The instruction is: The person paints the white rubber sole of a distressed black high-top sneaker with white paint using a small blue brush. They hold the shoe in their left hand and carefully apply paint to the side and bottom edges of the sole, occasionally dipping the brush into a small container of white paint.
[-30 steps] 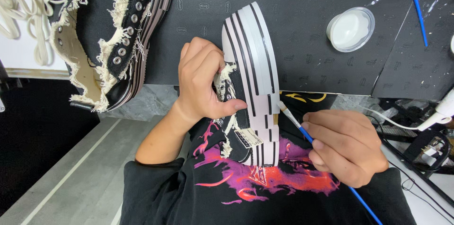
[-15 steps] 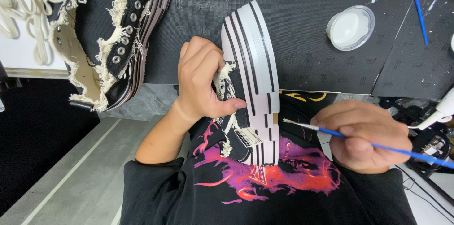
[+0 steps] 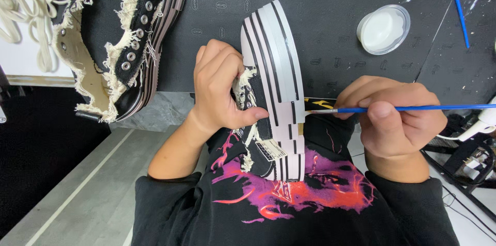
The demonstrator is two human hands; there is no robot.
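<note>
A person seated at a dark work mat (image 3: 330, 24) steadies a black platform sneaker (image 3: 271, 91) on its side, its thick sole of white and black stripes turned up toward the camera. The left hand (image 3: 222, 88) is closed around the frayed canvas upper, thumb pressed against the sole's edge, at about 9 o'clock from the shoe. At 3 o'clock, the right hand (image 3: 395, 119) pinches a thin blue-handled paintbrush (image 3: 408, 108) between thumb and curled fingers, the handle running out level to the frame's right edge and the bristle tip touching the sole's striped side near its lower half.

The shoe's toe end lies over the mat, while its heel end hangs over the person's lap, above a black shirt (image 3: 289, 210) printed in pink and red.

At 10 o'clock from the held shoe, a matching sneaker (image 3: 121, 34) (same frayed cream trim and metal eyelets) rests on the mat's corner, with loose cream laces (image 3: 28, 13) beside it at the far left. At 2 o'clock sits a small round dish of white liquid (image 3: 383, 29), and a second blue brush (image 3: 457, 5) lies well apart beyond it.
</note>
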